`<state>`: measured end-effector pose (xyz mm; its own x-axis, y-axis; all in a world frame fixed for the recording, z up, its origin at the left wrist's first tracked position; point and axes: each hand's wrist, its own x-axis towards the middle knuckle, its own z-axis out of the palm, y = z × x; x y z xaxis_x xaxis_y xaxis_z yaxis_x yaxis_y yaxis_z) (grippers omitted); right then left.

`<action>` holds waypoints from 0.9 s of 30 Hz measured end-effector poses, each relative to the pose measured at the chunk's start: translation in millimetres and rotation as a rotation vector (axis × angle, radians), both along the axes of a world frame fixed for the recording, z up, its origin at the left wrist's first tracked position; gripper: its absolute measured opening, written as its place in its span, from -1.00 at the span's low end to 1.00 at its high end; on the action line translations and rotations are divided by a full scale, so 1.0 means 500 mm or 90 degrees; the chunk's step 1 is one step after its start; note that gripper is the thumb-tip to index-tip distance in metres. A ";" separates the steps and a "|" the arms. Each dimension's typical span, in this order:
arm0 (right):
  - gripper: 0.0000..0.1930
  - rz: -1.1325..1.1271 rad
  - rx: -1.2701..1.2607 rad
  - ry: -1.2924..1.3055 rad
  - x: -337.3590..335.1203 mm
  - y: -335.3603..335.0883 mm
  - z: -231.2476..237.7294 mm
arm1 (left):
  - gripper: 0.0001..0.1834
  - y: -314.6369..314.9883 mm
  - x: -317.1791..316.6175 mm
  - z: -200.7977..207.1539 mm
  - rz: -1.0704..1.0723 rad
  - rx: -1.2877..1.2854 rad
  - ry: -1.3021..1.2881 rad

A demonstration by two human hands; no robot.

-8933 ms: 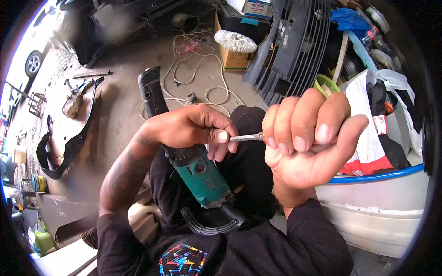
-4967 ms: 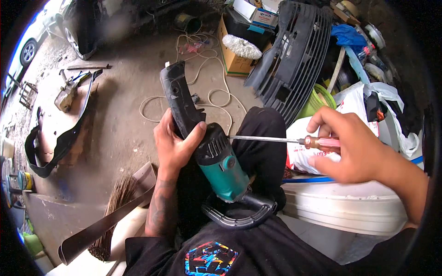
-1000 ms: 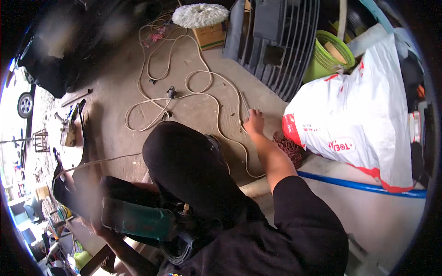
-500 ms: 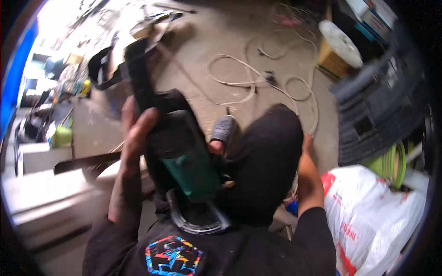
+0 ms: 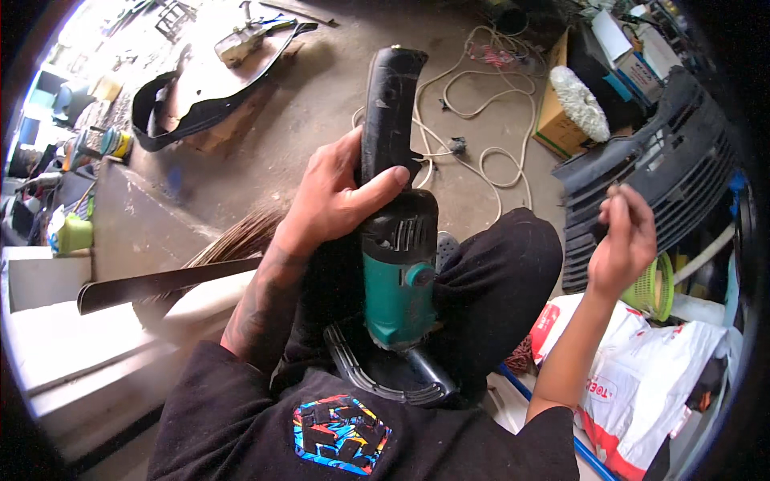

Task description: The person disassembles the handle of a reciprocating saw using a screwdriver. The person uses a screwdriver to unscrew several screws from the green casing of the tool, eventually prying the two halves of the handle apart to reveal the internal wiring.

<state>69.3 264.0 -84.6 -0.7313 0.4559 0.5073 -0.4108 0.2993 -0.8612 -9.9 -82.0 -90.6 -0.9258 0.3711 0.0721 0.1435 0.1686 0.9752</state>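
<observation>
A power tool with a green body and black handle, which looks like a polisher (image 5: pixel 399 293), stands upright in my lap between my thighs. Its black loop-shaped front handle is toward my belly, and its long rear handle points away from me. My left hand (image 5: pixel 333 192) is wrapped round the base of that rear handle, thumb across the top. Raised at the right, my right hand (image 5: pixel 624 244) has its fingertips pressed together in front of a black slatted plastic panel (image 5: pixel 666 184). Whatever is between those fingertips, if anything, is too small to make out.
A fluffy white pad (image 5: pixel 579 104) leans on a cardboard box (image 5: pixel 552 108) at the far right. Pale cord (image 5: pixel 525 160) lies looped on the floor ahead. A white and red plastic bag (image 5: pixel 618 377) sits by my right elbow. Broom bristles (image 5: pixel 233 240) show at the left.
My left hand has swung the polisher from the left to a more upright place in the middle. My right hand has risen from beside my right knee, its fingertips now together.
</observation>
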 end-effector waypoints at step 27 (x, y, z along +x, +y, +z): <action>-0.62 0.312 0.434 -0.064 0.030 -0.384 0.038 | -0.52 -0.039 0.008 -0.001 0.016 -0.115 0.090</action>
